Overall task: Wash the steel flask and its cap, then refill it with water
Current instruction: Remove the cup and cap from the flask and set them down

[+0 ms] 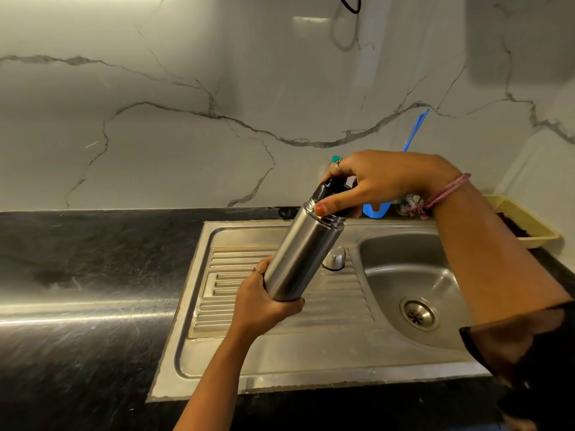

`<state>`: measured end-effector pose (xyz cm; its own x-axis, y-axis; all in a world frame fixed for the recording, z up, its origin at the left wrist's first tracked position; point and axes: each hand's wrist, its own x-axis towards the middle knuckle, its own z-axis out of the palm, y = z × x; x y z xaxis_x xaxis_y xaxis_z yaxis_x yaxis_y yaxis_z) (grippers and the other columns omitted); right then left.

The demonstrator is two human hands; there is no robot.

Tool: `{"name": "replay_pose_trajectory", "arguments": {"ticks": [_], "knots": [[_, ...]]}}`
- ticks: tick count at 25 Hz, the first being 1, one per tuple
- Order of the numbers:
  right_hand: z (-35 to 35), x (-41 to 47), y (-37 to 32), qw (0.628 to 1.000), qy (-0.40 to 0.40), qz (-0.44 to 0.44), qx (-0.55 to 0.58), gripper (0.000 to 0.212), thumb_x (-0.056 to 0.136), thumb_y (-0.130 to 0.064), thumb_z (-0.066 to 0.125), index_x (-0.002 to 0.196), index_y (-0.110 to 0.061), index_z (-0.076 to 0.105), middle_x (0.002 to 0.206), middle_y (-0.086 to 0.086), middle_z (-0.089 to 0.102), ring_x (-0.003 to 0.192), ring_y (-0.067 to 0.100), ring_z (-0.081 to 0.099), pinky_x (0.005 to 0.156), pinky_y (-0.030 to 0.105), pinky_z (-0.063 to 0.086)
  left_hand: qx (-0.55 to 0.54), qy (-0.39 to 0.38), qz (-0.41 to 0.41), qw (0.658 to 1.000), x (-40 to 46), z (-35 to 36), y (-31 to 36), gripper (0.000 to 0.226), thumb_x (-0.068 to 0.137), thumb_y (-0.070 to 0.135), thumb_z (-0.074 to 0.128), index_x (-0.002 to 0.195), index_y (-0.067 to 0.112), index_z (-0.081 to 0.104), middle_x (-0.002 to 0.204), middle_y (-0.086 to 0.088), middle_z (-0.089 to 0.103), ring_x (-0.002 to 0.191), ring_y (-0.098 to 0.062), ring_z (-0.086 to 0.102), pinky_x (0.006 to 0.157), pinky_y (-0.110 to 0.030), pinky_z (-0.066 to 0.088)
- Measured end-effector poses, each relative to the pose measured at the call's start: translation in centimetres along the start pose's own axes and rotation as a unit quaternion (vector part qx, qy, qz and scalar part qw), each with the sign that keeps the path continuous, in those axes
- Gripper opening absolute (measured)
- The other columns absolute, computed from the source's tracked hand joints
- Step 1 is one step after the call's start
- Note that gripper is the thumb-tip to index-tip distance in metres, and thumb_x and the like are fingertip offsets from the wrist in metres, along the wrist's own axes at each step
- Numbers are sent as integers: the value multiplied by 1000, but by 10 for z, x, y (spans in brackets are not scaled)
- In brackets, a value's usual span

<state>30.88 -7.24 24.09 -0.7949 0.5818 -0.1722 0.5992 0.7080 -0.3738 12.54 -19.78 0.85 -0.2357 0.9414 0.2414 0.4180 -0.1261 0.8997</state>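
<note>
Evidently early: the left hand (264, 301) grips the tilted cylindrical steel flask (303, 256) above the dry steel sink (311, 362), right-hand fingers (331, 207) pinching its black cap (331, 188); unscrewing, washing, refilling seemingly remain.

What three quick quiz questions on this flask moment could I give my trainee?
1. True or false: the black cap is at the steel flask mouth.
2. Which hand holds the flask's base? A) left hand B) right hand
3. The flask is held above the sink's ______.

Key:
1. True; the right hand's grip is on it.
2. A.
3. Ribbed drainboard, left of the basin.
</note>
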Motion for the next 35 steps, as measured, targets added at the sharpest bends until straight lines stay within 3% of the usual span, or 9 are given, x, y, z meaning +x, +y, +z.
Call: {"name": "replay_pose_trajectory", "arguments": {"ticks": [2, 4, 6, 9, 13, 18, 22, 29, 35], "knots": [[-2, -4, 2, 999, -13, -50, 8, 57, 74, -38, 73, 126, -31, 51, 119, -12, 55, 92, 7, 61, 71, 16, 52, -1, 0, -2, 1000, -1, 2, -1, 79, 49, 53, 82, 119, 48, 45, 106, 18, 60, 90, 0, 61, 68, -37, 62], [-5, -8, 6, 996, -55, -73, 19, 71, 74, -21, 78, 132, -40, 42, 125, -24, 46, 103, 0, 53, 73, 7, 47, -2, -1, -2, 1000, -2, 3, -2, 78, 49, 52, 82, 117, 50, 45, 107, 19, 59, 90, 0, 61, 68, -37, 62], [-2, -7, 8, 996, -59, -37, 53, 81, 72, -31, 77, 139, -40, 33, 131, -18, 44, 100, 4, 58, 74, 13, 52, -2, 0, 1, 1000, -3, 4, -1, 77, 49, 52, 82, 117, 50, 45, 106, 20, 59, 91, 0, 60, 69, -35, 62], [1, -1, 5, 999, -9, 19, 24, 69, 70, -54, 63, 129, -19, 51, 118, 1, 61, 75, 10, 69, 60, 19, 55, 2, -1, 2, 1000, -3, 7, -1, 77, 48, 53, 81, 116, 50, 45, 106, 19, 60, 91, 1, 60, 70, -32, 61], [-8, -7, 9, 998, -42, -42, 20, 66, 73, -34, 75, 132, -36, 46, 128, -13, 50, 95, 13, 64, 73, 20, 51, 1, 1, -4, 1000, -3, 8, 0, 76, 47, 54, 79, 116, 47, 46, 105, 14, 60, 90, 2, 59, 70, -28, 60], [5, 3, 6, 1000, -2, 20, -15, 71, 66, -64, 58, 120, -19, 56, 111, 1, 64, 74, 9, 67, 64, 23, 57, -4, -3, -9, 1000, -2, 9, 5, 76, 46, 54, 79, 114, 48, 44, 105, 19, 58, 90, 6, 58, 69, -24, 59], [-1, -2, 17, 997, -20, -68, 10, 55, 73, -28, 78, 122, -34, 54, 118, -16, 55, 101, 8, 58, 76, 22, 53, -14, -8, -19, 1000, -2, 11, 3, 77, 47, 52, 81, 115, 47, 45, 106, 16, 59, 92, 2, 59, 72, -27, 60], [7, -6, 39, 972, 66, -112, 193, 61, 73, -5, 77, 126, -25, 56, 122, -10, 60, 113, 12, 58, 91, 30, 53, -56, 2, -54, 997, -4, 17, 0, 86, 45, 49, 82, 123, 33, 50, 105, 2, 62, 87, -16, 64, 59, -21, 56], [49, -10, 61, 869, 192, -70, 451, 63, 72, 0, 70, 130, -16, 51, 129, 0, 56, 111, 7, 61, 87, 24, 53, -88, 31, -76, 993, -9, 13, 4, 70, 50, 26, 85, 112, 32, 52, 96, -1, 63, 75, -5, 64, 54, -23, 56]]}}
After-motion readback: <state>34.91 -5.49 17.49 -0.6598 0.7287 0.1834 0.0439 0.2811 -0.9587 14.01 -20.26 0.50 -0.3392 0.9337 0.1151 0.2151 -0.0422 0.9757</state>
